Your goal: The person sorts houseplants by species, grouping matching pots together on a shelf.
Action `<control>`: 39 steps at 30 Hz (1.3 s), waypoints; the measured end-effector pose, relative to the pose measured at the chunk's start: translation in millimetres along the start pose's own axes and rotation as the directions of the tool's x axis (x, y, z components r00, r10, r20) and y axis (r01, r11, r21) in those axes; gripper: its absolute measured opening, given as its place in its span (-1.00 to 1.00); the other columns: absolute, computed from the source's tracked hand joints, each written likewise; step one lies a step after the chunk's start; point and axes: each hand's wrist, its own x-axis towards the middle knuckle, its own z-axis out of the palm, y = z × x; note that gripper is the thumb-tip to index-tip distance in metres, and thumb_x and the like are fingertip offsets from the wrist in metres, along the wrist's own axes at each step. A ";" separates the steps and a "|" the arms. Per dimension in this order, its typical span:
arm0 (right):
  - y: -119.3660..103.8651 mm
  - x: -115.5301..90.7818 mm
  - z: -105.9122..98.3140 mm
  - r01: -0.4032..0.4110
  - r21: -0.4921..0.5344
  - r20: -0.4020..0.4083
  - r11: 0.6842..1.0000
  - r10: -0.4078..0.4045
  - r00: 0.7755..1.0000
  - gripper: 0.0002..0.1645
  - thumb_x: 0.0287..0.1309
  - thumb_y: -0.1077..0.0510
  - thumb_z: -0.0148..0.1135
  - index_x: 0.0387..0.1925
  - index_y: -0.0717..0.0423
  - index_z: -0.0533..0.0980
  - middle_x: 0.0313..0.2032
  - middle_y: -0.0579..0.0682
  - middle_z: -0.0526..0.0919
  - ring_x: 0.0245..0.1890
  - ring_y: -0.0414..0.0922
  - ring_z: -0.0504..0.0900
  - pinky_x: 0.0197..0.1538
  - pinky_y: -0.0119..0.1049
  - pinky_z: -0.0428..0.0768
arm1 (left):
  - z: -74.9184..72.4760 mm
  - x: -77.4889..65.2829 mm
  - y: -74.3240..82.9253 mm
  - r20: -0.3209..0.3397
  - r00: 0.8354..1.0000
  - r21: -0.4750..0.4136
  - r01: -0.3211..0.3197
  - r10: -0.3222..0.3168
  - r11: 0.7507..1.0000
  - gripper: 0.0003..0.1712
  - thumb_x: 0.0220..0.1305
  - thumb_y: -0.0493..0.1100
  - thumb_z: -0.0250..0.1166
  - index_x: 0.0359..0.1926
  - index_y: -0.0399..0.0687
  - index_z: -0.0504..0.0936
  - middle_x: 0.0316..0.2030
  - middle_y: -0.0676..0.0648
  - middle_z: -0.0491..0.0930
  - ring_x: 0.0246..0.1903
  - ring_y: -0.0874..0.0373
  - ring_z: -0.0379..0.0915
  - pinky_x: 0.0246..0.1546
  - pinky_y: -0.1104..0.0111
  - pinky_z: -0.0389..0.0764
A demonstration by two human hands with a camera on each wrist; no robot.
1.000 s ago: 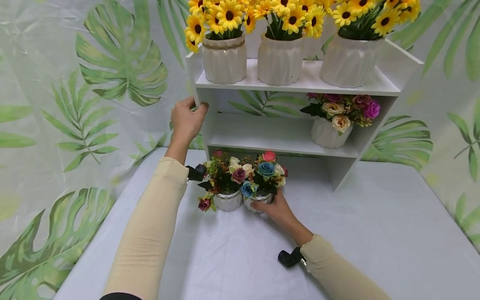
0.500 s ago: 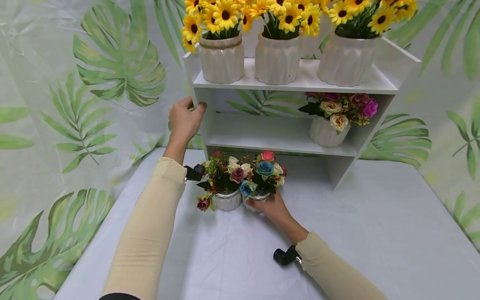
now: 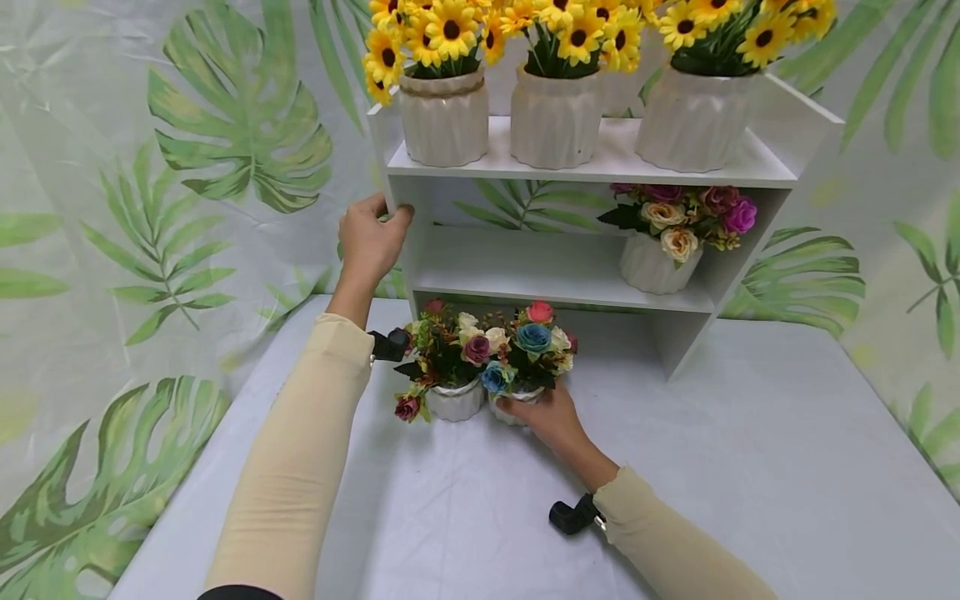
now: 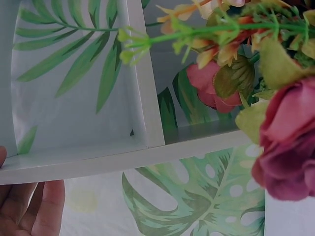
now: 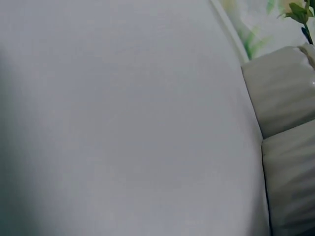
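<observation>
In the head view, my left hand grips the left side panel of a white shelf unit, its thumb at the inner side. The left wrist view shows its fingers behind the panel's edge. My right hand holds a small white flowerpot with blue, red and cream roses, thumb across the front. This pot stands on the table in front of the shelf. Close on its left is a similar pot with mauve and cream roses. Both pots edge into the right wrist view, where the hand is hidden.
Sunflowers in white pots line the top shelf. A pot of purple and cream roses stands at the right end of the middle shelf. White cloth covers the table. A leaf-patterned curtain hangs behind.
The pot in my right hand tilts or shifts very slightly right. The head view has drifted slightly; my left hand keeps its hold on the shelf panel.
</observation>
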 end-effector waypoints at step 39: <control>-145.3 -9.8 -97.6 0.202 -0.164 -0.018 0.965 -0.208 0.978 0.10 -0.02 0.03 0.51 0.47 -0.04 0.09 0.43 0.02 0.29 0.44 -0.02 0.22 0.52 0.16 0.10 | 1.2 -1.1 1.6 -0.002 1.000 -0.006 0.005 -0.005 1.000 -0.64 0.35 0.00 0.15 -0.02 -0.07 0.73 0.19 -0.13 0.63 0.19 -0.07 0.55 0.01 0.04 0.62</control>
